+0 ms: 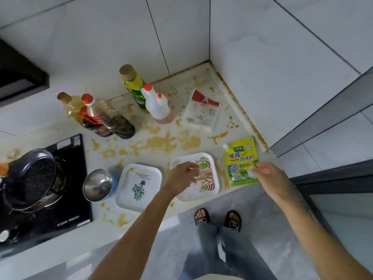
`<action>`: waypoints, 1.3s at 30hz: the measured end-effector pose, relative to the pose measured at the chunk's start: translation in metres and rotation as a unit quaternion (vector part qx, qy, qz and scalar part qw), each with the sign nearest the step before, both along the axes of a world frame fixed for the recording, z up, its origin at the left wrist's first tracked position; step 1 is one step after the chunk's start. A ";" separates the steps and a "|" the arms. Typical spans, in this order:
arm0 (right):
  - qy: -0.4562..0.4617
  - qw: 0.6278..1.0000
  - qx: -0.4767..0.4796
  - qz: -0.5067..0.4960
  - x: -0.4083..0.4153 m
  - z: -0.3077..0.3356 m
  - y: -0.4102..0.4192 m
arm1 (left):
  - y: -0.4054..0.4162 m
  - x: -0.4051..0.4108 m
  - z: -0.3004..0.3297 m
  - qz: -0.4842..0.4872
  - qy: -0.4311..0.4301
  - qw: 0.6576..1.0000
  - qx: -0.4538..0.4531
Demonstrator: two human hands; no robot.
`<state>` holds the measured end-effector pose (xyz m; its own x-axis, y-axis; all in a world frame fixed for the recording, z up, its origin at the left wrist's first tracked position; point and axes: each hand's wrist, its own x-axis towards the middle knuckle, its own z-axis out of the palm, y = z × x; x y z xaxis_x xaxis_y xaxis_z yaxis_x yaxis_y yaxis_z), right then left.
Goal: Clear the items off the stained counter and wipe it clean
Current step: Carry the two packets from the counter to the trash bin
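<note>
Counter (161,142), frame centre: heavy yellow-brown staining. Left hand (182,176) hovers over patterned tray (214,178), fingers loosely curled, empty. Right hand (268,174), fingers relaxed, touches yellow pouch (240,158).

Pale table (161,126), blotched all over with mustard-yellow stains. A white plate (214,188) carries an orange-and-green leaf print; left of that plate, another white plate (125,188) shows a green hanging-plant motif. Right of the leaf plate, a yellow-green pouch (240,158) with blue lettering. Behind it, a white packet (201,114), red-topped, black characters. Black stove (76,199) far left.
</note>
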<state>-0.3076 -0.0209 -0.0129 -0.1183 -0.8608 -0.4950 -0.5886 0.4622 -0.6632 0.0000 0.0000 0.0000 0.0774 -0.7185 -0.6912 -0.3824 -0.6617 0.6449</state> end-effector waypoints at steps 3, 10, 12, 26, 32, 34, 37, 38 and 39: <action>0.071 0.997 -0.036 0.003 0.012 0.001 -0.017 | -0.051 0.009 0.005 0.006 -0.062 0.997 -0.054; 0.167 0.986 -0.015 -0.008 0.031 -0.026 -0.035 | -0.164 0.025 -0.011 0.017 -0.150 0.980 -0.127; 0.173 0.985 -0.011 -0.024 0.037 -0.039 -0.037 | -0.190 0.025 -0.020 0.001 -0.183 0.972 -0.145; 0.195 0.978 0.000 -0.071 0.041 -0.063 -0.053 | -0.266 0.012 -0.071 -0.078 -0.348 0.925 -0.134; 0.097 0.992 0.021 -0.077 0.037 -0.057 -0.056 | -0.271 0.017 -0.068 -0.063 -0.316 0.935 -0.147; 0.043 0.994 0.021 -0.094 0.036 -0.049 -0.056 | -0.267 0.019 -0.060 -0.043 -0.282 0.946 -0.154; -0.015 0.995 0.027 -0.093 0.035 -0.032 -0.055 | -0.256 0.025 -0.041 -0.024 -0.224 0.962 -0.153; -0.022 0.995 0.028 -0.088 0.035 -0.025 -0.054 | -0.251 0.028 -0.034 -0.020 -0.204 0.966 -0.156; -0.025 0.996 0.028 -0.083 0.035 -0.019 -0.052 | -0.244 0.030 -0.026 -0.015 -0.184 0.970 -0.160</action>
<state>-0.2729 -0.0730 -0.0321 -0.2311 -0.8019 -0.5510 -0.4685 0.5881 -0.6593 0.0302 -0.2443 -0.0265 0.2527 -0.8974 -0.3618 -0.6415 -0.4353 0.6317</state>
